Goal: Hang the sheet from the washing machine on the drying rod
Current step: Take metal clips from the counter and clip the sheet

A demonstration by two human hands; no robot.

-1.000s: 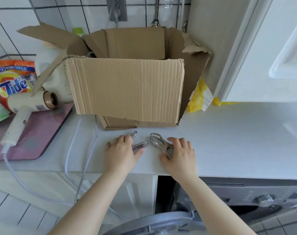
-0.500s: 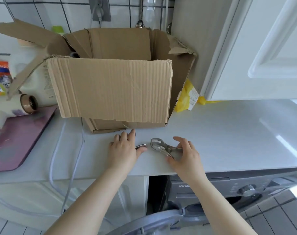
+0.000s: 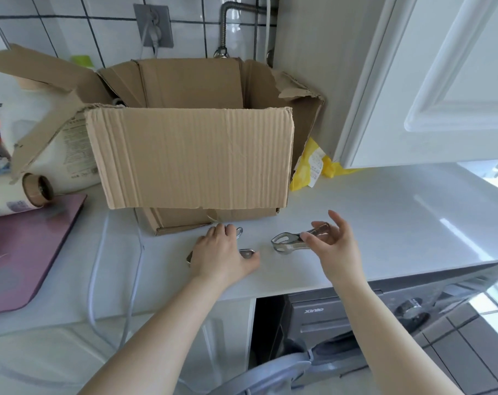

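Just in front of the box, the left hand lies flat and relaxed over a clip on the counter. Before the box's right corner, the right hand pinches a second clip by its tail.

left hand: bare
right hand: bare
left forearm: bare to the picture's lower edge
right forearm: the same
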